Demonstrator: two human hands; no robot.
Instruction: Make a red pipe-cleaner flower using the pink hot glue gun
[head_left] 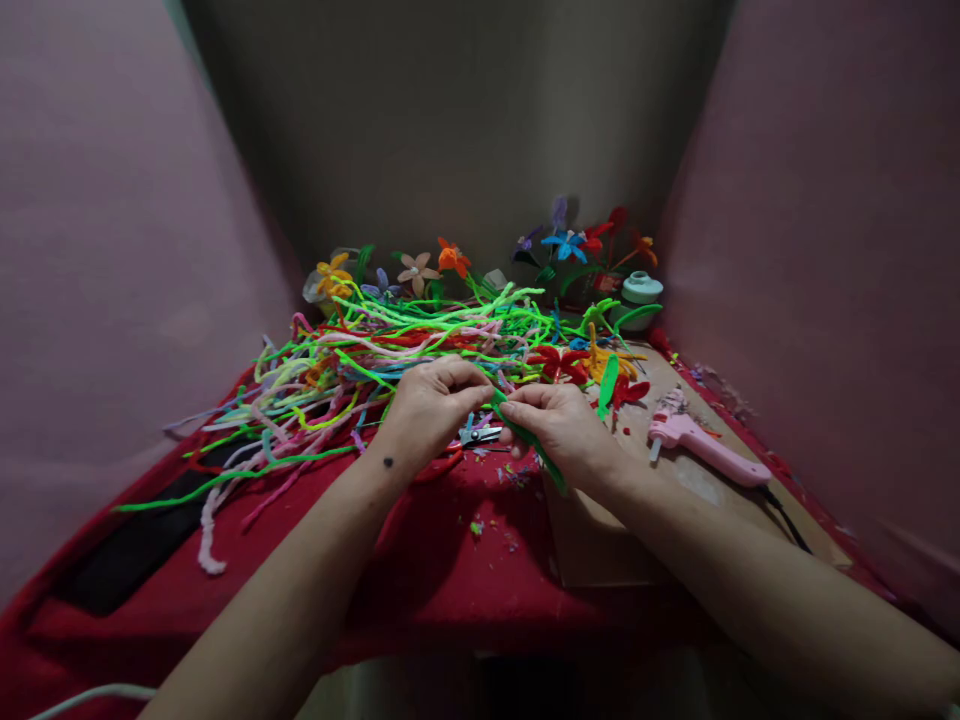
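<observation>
Between my two hands is a green pipe cleaner piece (551, 468), its lower end hanging below my right palm. My left hand (439, 400) pinches its upper tip between thumb and fingers. Close beside it, my right hand (551, 425) grips the same piece a little lower, and the fingers hide part of it. Under my hands lie pliers or cutters (478, 435) with red handles, partly covered by my left wrist. Just beyond my right hand are a green leaf shape (608, 388) and a red pipe cleaner flower (559, 365).
Loose pipe cleaners (450, 325) in many colours pile across the back of the red cloth (450, 570). A pink glue gun (705, 445) rests on a cardboard sheet (600, 550) at right. Finished flowers (566, 245) stand along the wall, near a pale green bottle (641, 290).
</observation>
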